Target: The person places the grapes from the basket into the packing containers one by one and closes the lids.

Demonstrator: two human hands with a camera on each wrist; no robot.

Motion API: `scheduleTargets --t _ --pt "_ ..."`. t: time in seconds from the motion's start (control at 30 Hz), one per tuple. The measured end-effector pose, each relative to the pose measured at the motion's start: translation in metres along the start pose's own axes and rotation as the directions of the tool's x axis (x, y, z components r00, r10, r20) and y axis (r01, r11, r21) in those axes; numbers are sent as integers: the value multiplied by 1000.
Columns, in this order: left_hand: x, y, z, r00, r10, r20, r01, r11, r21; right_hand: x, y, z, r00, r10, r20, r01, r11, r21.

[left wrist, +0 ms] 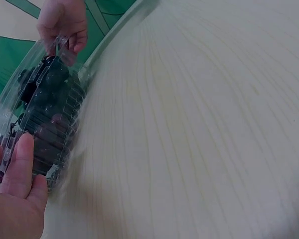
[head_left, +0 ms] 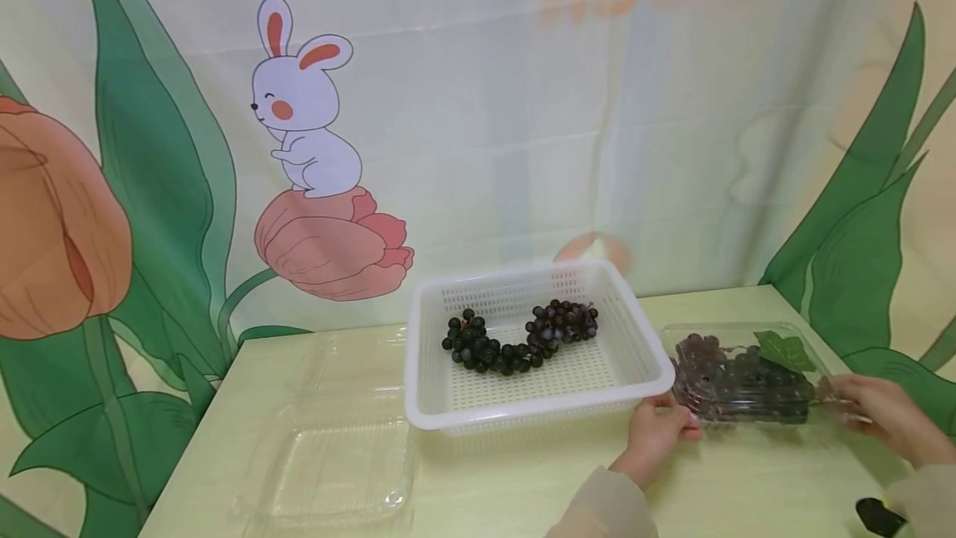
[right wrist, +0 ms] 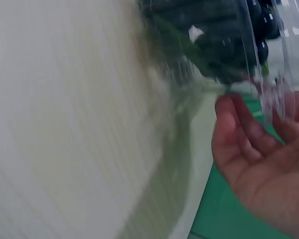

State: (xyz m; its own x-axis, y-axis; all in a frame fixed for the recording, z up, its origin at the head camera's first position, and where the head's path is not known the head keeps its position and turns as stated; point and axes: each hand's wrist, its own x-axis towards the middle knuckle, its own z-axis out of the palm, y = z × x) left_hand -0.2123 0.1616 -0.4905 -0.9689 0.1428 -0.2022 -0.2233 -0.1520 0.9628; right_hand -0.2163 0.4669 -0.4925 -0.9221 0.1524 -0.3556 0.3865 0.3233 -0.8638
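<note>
A closed clear plastic box (head_left: 747, 418) of dark grapes, with a green leaf (head_left: 784, 351) on top, is at the table's right side. My left hand (head_left: 657, 438) pinches its near left corner between thumb and fingers. On the opposite side, my right hand (head_left: 889, 413) pinches the rim at the right end. In the left wrist view, the left fingers (left wrist: 22, 159) lie along the box's edge. The right wrist view shows the right hand (right wrist: 264, 154) with its fingers curled at the rim. Whether the box touches the table is unclear.
Left of the box stands a white plastic basket (head_left: 538, 413) with a bunch of dark grapes (head_left: 485, 351) inside. An open clear plastic box (head_left: 336, 471) lies at the table's left. A black object (head_left: 880, 517) shows at the lower right. Behind hangs a printed curtain (head_left: 478, 123).
</note>
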Motion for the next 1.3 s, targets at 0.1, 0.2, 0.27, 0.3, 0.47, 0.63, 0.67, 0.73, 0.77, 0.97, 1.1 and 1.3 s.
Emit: scheduleTargets --t 0.1,0.2,0.27,0.3,0.47,0.63,0.67,0.73,0.77,0.97,1.1,1.3 --pt "0 -1 0 1000 14 4 -14 1000 -9 -4 2 -3 992 -30 122 33 999 -27" --pt "1 -3 -2 1000 28 14 -28 999 -26 -7 4 -5 974 -44 222 52 998 -29" --pt "3 -5 -3 999 33 21 -32 999 -30 -9 5 -5 963 -59 263 64 998 -12" --pt "3 -8 -4 997 66 38 -65 997 -29 -9 6 -5 961 -55 270 57 998 1" --pt "3 -8 -5 996 71 44 -70 997 -30 -11 6 -7 962 -46 268 36 998 41" --pt "2 -4 -2 1000 18 7 -17 999 -40 -15 -2 -7 962 11 273 -28 998 61" --pt "2 -4 -1 1000 17 4 -17 999 -30 -16 -4 -6 961 22 275 -42 997 67" --pt "3 -5 0 1000 18 0 -18 1000 -21 -19 -8 -5 960 43 276 -67 995 80" --pt "3 -5 0 1000 16 -1 -16 1000 -22 -20 -9 -4 961 51 272 -77 993 87" --pt "3 -5 -1 1000 8 2 -8 999 -43 -24 -15 -1 957 33 290 -84 983 162" --pt "4 -6 -1 1000 7 5 -7 999 -38 -23 -13 -1 956 10 293 -82 969 235" --pt "2 -5 -1 1000 -1 10 2 999 -36 -21 -9 -1 965 -25 260 -49 961 274"
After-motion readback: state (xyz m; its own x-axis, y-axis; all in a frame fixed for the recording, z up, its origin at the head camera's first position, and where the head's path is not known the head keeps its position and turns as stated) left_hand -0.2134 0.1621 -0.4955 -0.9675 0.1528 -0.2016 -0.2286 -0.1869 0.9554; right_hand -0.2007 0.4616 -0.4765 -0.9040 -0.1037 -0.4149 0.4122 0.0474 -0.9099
